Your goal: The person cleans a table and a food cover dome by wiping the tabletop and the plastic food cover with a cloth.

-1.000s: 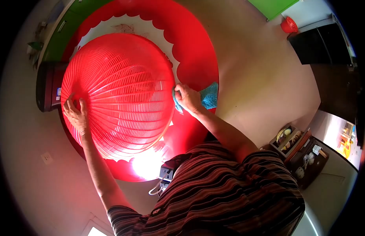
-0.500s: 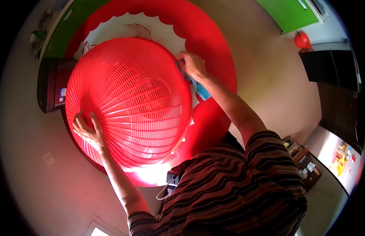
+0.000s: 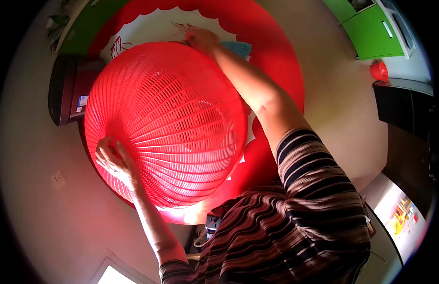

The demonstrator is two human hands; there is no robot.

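A large red mesh food cover [image 3: 181, 118], dome-shaped, leans tilted over a round table with a red scalloped cloth [image 3: 276, 61]. The fingers of my left hand [image 3: 116, 163] are closed at the top of the dome, where the ribs meet. At the cover's far rim is my right hand [image 3: 203, 41], its fingers curled around a blue cloth [image 3: 238, 48] that is partly hidden behind the forearm. My right fingertips are close to or touching the rim; the exact contact is not clear.
A dark bin-like appliance [image 3: 68, 92] with a label stands against the table's left side. Green cabinets [image 3: 373, 35], a small red bucket [image 3: 379, 71] and a black cabinet [image 3: 399, 106] are at the right. A power strip [image 3: 212, 222] sits by my body.
My right hand has moved with the blue cloth along the cover's rim, from the right side to the far side. My left hand stays at the dome's top.
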